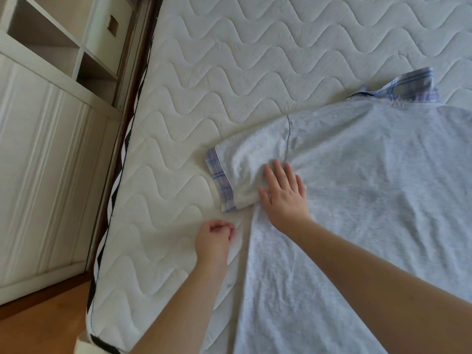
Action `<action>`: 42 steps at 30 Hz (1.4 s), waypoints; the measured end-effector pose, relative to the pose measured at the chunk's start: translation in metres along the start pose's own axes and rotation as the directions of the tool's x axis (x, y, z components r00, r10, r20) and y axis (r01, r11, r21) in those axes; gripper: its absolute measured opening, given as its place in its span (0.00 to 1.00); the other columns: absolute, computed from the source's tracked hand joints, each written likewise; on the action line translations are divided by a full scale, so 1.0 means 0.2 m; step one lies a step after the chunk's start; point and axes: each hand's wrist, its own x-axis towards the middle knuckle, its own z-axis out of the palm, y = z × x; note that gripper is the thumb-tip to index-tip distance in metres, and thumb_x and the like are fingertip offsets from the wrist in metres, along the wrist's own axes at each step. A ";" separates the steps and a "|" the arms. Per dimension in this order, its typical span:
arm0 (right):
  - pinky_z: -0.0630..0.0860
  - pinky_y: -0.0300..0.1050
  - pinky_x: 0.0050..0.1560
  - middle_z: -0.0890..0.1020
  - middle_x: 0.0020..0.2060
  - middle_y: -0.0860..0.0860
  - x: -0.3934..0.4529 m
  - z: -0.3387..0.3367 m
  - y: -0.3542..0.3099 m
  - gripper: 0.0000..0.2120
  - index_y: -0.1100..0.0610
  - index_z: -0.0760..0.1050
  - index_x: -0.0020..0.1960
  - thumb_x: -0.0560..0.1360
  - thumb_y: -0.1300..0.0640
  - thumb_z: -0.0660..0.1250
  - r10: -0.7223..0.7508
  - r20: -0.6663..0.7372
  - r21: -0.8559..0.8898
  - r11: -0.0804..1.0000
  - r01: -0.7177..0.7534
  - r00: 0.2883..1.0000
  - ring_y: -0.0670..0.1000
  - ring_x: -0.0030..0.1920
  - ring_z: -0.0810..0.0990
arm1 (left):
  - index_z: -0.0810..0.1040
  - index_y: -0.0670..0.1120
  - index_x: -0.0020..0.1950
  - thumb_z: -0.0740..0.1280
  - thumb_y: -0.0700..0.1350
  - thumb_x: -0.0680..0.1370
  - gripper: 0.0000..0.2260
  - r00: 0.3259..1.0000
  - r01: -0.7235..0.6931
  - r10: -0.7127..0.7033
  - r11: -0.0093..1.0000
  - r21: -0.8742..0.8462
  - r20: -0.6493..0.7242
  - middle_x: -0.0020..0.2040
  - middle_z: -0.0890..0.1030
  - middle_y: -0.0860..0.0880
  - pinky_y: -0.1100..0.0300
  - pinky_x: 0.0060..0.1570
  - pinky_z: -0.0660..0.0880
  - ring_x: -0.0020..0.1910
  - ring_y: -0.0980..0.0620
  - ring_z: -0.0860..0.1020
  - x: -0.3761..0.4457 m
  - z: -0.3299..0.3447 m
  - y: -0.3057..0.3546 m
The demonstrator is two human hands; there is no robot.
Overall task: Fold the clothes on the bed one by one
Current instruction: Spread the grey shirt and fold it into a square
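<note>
A light grey short-sleeved shirt (370, 190) with a blue plaid collar (406, 88) and a plaid sleeve cuff (221, 180) lies spread flat, back up, on the white quilted mattress (217, 72). My right hand (283, 192) rests flat with fingers apart on the shirt where the left sleeve meets the body. My left hand (215, 237) hovers over the mattress just left of the shirt's side edge, fingers curled into a loose fist with nothing visibly in it. The shirt's right side runs out of the frame.
The mattress edge with a black-and-white trim (115, 190) runs down the left. Beyond it stand a white shelving unit (51, 47) with panelled doors and a wooden floor (38, 325).
</note>
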 end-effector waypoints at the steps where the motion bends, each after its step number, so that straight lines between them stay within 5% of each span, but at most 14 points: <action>1: 0.34 0.48 0.76 0.41 0.79 0.46 0.01 0.01 0.02 0.28 0.48 0.44 0.80 0.83 0.43 0.45 -0.003 0.038 -0.023 1.000 0.004 0.999 0.49 0.78 0.35 | 0.73 0.43 0.46 0.62 0.31 0.78 0.07 1.000 0.008 -0.007 0.999 0.045 -0.020 0.46 0.80 0.38 0.58 0.40 0.78 0.37 0.49 0.79 0.01 -0.01 -0.01; 6: 0.34 0.48 0.75 0.42 0.79 0.46 0.03 0.02 0.08 0.35 0.47 0.44 0.80 0.77 0.34 0.37 -0.088 0.053 -0.094 0.991 0.093 0.995 0.49 0.78 0.36 | 0.73 0.43 0.59 0.65 0.45 0.80 0.10 0.889 -0.383 0.458 0.771 0.509 -0.024 0.50 0.77 0.48 0.64 0.42 0.66 0.46 0.48 0.77 0.07 0.05 0.21; 9: 0.40 0.52 0.77 0.49 0.79 0.48 -0.02 0.05 0.09 0.35 0.49 0.49 0.80 0.78 0.34 0.44 -0.205 -0.008 -0.179 0.963 0.200 0.979 0.51 0.79 0.45 | 0.72 0.42 0.65 0.68 0.45 0.78 0.18 0.718 -0.612 0.680 0.511 0.603 0.153 0.58 0.76 0.44 0.59 0.54 0.70 0.56 0.45 0.76 0.16 0.14 0.33; 12: 0.56 0.55 0.75 0.59 0.78 0.50 -0.06 0.10 0.13 0.29 0.53 0.57 0.79 0.80 0.45 0.54 -0.300 -0.019 -0.242 0.927 0.287 0.954 0.52 0.78 0.56 | 0.71 0.43 0.70 0.70 0.47 0.76 0.24 0.528 -0.709 0.750 0.129 0.694 0.400 0.65 0.76 0.42 0.49 0.64 0.68 0.65 0.42 0.73 0.27 0.26 0.39; 14: 0.58 0.51 0.73 0.65 0.76 0.51 -0.07 0.12 0.16 0.29 0.56 0.62 0.77 0.77 0.61 0.64 -0.339 -0.111 -0.225 0.924 0.309 0.934 0.52 0.76 0.61 | 0.69 0.44 0.73 0.68 0.52 0.77 0.27 0.476 -0.704 0.707 -0.051 0.708 0.524 0.68 0.74 0.43 0.48 0.66 0.65 0.67 0.41 0.71 0.32 0.37 0.45; 19: 0.59 0.50 0.73 0.77 0.67 0.53 -0.03 0.08 0.21 0.24 0.59 0.74 0.68 0.74 0.67 0.57 -0.431 -0.180 -0.250 0.889 0.383 0.884 0.57 0.72 0.70 | 0.77 0.49 0.60 0.65 0.55 0.79 0.14 0.676 -0.606 0.540 0.019 0.795 0.502 0.59 0.79 0.45 0.50 0.60 0.70 0.60 0.42 0.76 0.46 0.57 0.64; 22: 0.62 0.53 0.72 0.73 0.70 0.52 -0.04 0.06 0.20 0.22 0.56 0.70 0.72 0.79 0.57 0.57 -0.444 -0.126 -0.194 0.888 0.417 0.887 0.54 0.73 0.68 | 0.78 0.49 0.51 0.66 0.52 0.79 0.07 0.727 -0.604 0.499 0.138 0.785 0.472 0.52 0.82 0.45 0.49 0.55 0.75 0.54 0.41 0.79 0.52 0.59 0.76; 25: 0.55 0.55 0.75 0.65 0.76 0.52 -0.01 0.01 0.25 0.26 0.53 0.62 0.77 0.79 0.50 0.55 -0.317 -0.178 -0.171 0.942 0.288 0.932 0.55 0.76 0.61 | 0.76 0.53 0.49 0.65 0.45 0.79 0.03 0.748 -0.512 0.526 0.071 0.856 0.404 0.54 0.79 0.46 0.50 0.55 0.72 0.56 0.41 0.77 0.50 0.59 0.81; 27: 0.47 0.54 0.77 0.59 0.78 0.52 0.04 -0.06 0.30 0.28 0.53 0.58 0.78 0.80 0.48 0.52 -0.168 -0.242 -0.139 0.981 0.138 0.956 0.54 0.78 0.55 | 0.75 0.50 0.56 0.63 0.41 0.79 0.08 0.668 -0.491 0.632 -0.023 0.871 0.393 0.58 0.75 0.44 0.49 0.54 0.69 0.59 0.40 0.74 0.45 0.61 0.79; 31: 0.39 0.50 0.77 0.52 0.80 0.49 0.20 -0.20 0.39 0.30 0.51 0.52 0.80 0.78 0.49 0.46 0.010 -0.305 -0.062 0.998 -0.030 0.952 0.51 0.79 0.46 | 0.76 0.44 0.63 0.63 0.43 0.76 0.16 0.274 -0.727 0.685 -0.312 0.611 0.675 0.60 0.77 0.42 0.47 0.56 0.70 0.58 0.39 0.76 0.37 0.75 0.64; 32: 0.39 0.49 0.77 0.51 0.80 0.49 0.25 -0.24 0.42 0.30 0.51 0.51 0.80 0.79 0.50 0.46 0.044 -0.331 -0.052 0.997 -0.065 0.943 0.50 0.79 0.46 | 0.74 0.44 0.66 0.62 0.45 0.76 0.18 0.243 -0.739 0.644 -0.361 0.568 0.725 0.63 0.76 0.42 0.47 0.59 0.70 0.61 0.40 0.75 0.36 0.80 0.59; 35: 0.40 0.50 0.77 0.50 0.80 0.49 0.38 -0.33 0.50 0.30 0.51 0.49 0.80 0.80 0.51 0.51 0.072 -0.356 -0.090 0.990 -0.111 0.932 0.50 0.79 0.46 | 0.64 0.46 0.76 0.60 0.51 0.80 0.25 0.340 -0.741 0.564 -0.332 0.584 0.752 0.74 0.68 0.43 0.44 0.70 0.62 0.73 0.43 0.66 0.33 0.95 0.51; 39: 0.40 0.51 0.77 0.47 0.80 0.48 0.46 -0.36 0.65 0.30 0.48 0.46 0.80 0.81 0.41 0.45 -0.004 -0.235 -0.228 0.972 -0.051 0.972 0.49 0.79 0.43 | 0.60 0.48 0.79 0.58 0.55 0.79 0.29 0.207 -0.686 0.523 -0.525 0.504 0.827 0.79 0.60 0.46 0.45 0.73 0.58 0.77 0.46 0.60 0.36 1.03 0.39; 42: 0.41 0.51 0.78 0.46 0.80 0.49 0.48 -0.33 0.71 0.31 0.47 0.45 0.81 0.80 0.38 0.40 -0.041 -0.210 -0.273 0.962 -0.019 0.977 0.49 0.79 0.43 | 0.59 0.49 0.79 0.56 0.55 0.81 0.27 0.172 -0.669 0.531 -0.555 0.494 0.830 0.79 0.58 0.48 0.47 0.74 0.58 0.78 0.50 0.58 0.38 0.98 0.27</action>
